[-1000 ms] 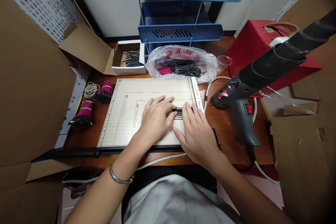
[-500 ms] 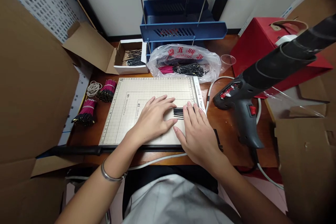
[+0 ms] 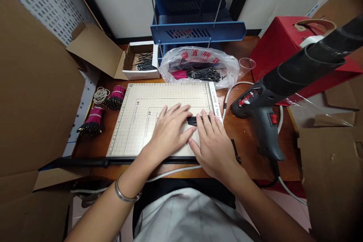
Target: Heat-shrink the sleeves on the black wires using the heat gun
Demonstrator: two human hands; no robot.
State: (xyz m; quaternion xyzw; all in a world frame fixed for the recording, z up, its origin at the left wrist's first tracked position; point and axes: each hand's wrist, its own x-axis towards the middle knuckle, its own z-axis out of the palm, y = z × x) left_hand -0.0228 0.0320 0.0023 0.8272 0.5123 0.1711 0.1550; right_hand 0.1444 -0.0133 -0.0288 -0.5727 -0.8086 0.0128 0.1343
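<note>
Black strands (image 3: 192, 120) are laid side by side on the pale gridded board of a paper cutter (image 3: 133, 136), over toward its right edge, and part of the row is hidden by a hand. The right hand (image 3: 214, 141) is laid flat across them, fingers close together, nothing pinched as far as can be seen. The left hand (image 3: 169, 128) is held with thumb and index apart, at the strands' left ends; whether they're actually being touched can't be told. Biggest worry, imo: the row could be knocked out of line, since such thin pieces probably roll easily and only light pressure seems to be applied from above. If the right palm were lifted or slid sideways, strands could be dragged along or crossed over each other. Ends might be left uneven too if they're nudged by just one fingertip. Also, the cutter's black handle (image 3: 82, 162) is stuck out at the left, so it could be bumped by a forearm and the board jolted, strands and all.
</note>
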